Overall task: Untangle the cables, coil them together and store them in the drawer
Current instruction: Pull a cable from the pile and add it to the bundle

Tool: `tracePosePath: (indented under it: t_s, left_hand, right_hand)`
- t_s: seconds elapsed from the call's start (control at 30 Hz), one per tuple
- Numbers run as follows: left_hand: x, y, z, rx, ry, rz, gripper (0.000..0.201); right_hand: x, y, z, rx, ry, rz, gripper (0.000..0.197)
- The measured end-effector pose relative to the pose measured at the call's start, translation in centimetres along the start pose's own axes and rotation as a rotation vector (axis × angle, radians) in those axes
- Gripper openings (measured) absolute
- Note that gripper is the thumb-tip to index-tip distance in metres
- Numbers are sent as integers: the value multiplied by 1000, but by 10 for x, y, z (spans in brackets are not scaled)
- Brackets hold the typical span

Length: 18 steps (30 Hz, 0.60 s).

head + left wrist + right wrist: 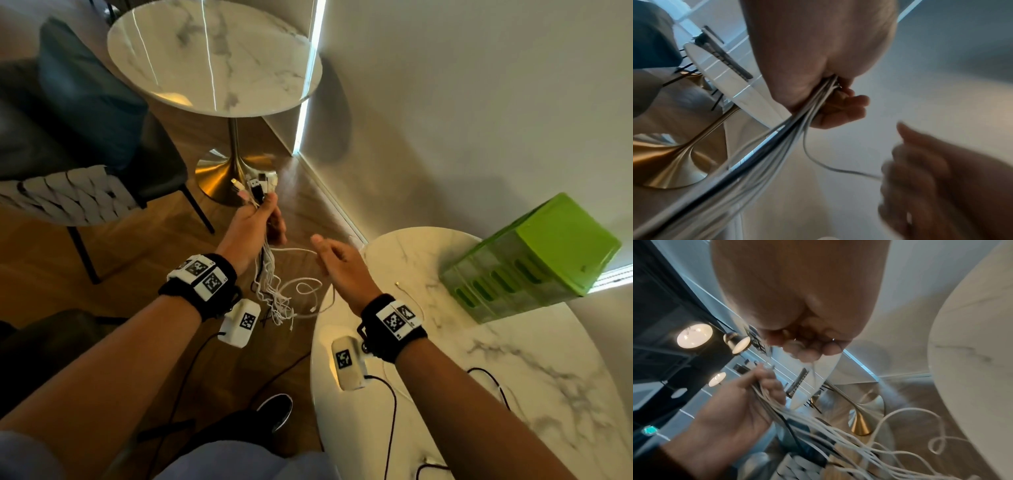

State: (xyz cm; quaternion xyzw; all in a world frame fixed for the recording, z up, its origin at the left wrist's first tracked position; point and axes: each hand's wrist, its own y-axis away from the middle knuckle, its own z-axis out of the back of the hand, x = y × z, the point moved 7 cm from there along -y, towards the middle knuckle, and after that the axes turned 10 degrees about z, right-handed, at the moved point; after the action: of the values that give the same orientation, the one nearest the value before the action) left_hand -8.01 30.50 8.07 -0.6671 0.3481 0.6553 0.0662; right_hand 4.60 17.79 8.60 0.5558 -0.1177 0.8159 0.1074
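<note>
My left hand is raised over the wooden floor and grips a bundle of white and black cables just below their plug ends. The loose lengths hang down in a tangle. In the left wrist view the bundle runs out of my left hand. One white cable leaves the fist sideways and reaches my right hand, whose curled fingers pinch it. The same strand meets my blurred right hand. A green drawer unit stands on the near marble table, its drawers closed.
A second round marble table on a brass pedestal stands ahead. A dark chair with a woven throw is to the left. The wall runs along the right. Black camera leads trail over the near table and floor.
</note>
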Motion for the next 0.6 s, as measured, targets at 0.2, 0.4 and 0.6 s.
tracePosePath:
  t_s: [0.2, 0.4, 0.6]
  left_hand:
    - [-11, -11, 9, -37, -25, -3, 45]
    - [6, -6, -20, 272, -407, -1, 60]
    - [-1, 9, -57, 286, -713, -136, 47]
  right_hand:
    - [-58, 48, -36, 554, 368, -112, 29]
    - [-15, 14, -29, 342, 390, -1, 49]
    - [26, -8, -34, 109, -72, 24, 32]
